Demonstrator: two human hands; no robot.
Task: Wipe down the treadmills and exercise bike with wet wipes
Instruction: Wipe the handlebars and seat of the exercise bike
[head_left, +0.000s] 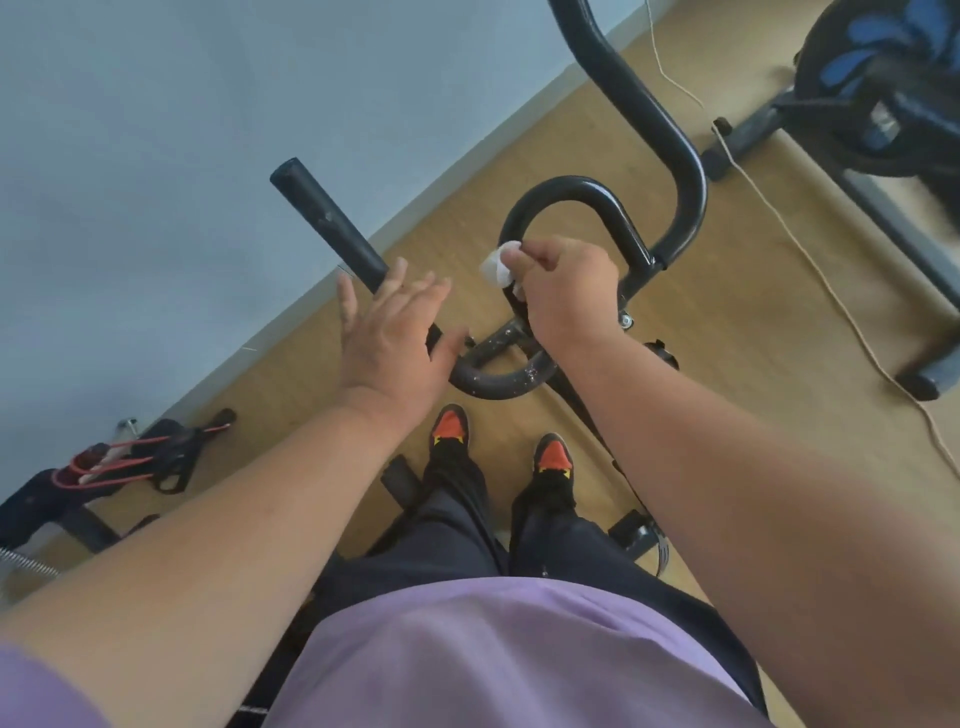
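Mid-wipe on exercise bike handlebar (566, 192). Right hand (563, 293) with fingers curled round balled wet wipe (496, 267), pressed to inner loop's left side. Left hand (395, 325) with fingers straight, resting on left grip bar (330, 223), long axis running near-right to far-left. White specks on near crossbar (498, 376): likely unwiped. Second machine (878, 88) far right, state unclear.

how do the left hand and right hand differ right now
The left hand is open, fingers spread and straight, resting on the black handlebar; the right hand is curled, pinching a white wet wipe. The left hand holds nothing; the right hand presses the wipe against the handlebar's curved inner loop. The left hand sits nearer the wall, the right hand nearer the middle. Both are bare and reach onto the same handlebar.
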